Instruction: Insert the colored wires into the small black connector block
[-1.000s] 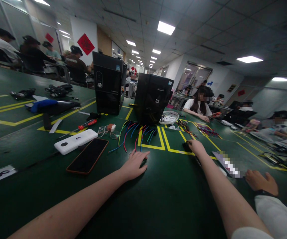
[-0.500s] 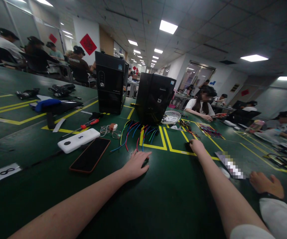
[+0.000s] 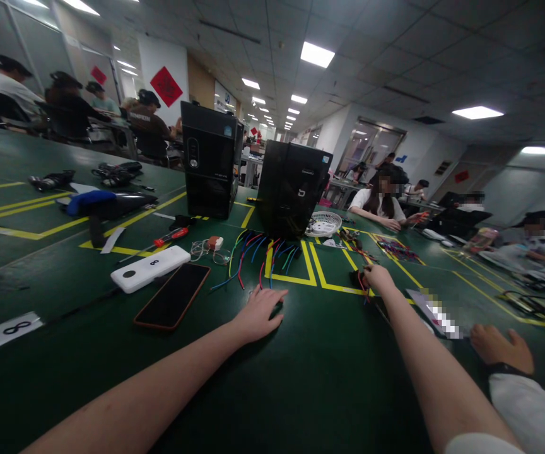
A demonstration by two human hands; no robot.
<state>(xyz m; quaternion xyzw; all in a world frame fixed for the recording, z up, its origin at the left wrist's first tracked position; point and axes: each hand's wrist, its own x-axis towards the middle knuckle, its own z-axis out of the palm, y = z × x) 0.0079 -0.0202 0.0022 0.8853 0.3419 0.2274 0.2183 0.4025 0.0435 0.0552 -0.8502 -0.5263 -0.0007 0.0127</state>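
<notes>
My left hand [image 3: 259,315] rests on the green table [image 3: 272,391] with its fingers apart. Its fingertips are by the loose ends of several coloured wires [image 3: 241,261], which lie in red, blue, green and yellow in front of a black computer tower [image 3: 296,189]. Farther right, my right hand [image 3: 379,277] is closed on a bundle of red and black wires [image 3: 363,282] just over the yellow tape; its fingertips are partly hidden. To the left of my left hand lie a dark-screened phone [image 3: 173,296] and a white device marked 8 [image 3: 152,268].
A second black tower [image 3: 210,161], a red screwdriver [image 3: 172,237], glasses [image 3: 219,255] and a white basket [image 3: 324,223] stand or lie beyond. A wire pile [image 3: 398,248] is at the right. A co-worker's hand [image 3: 502,348] rests close to my right forearm.
My right hand has moved slightly right, and red wires now show beneath its fingers. The left hand stays in place. The co-worker's hand has shifted slightly left in view.
</notes>
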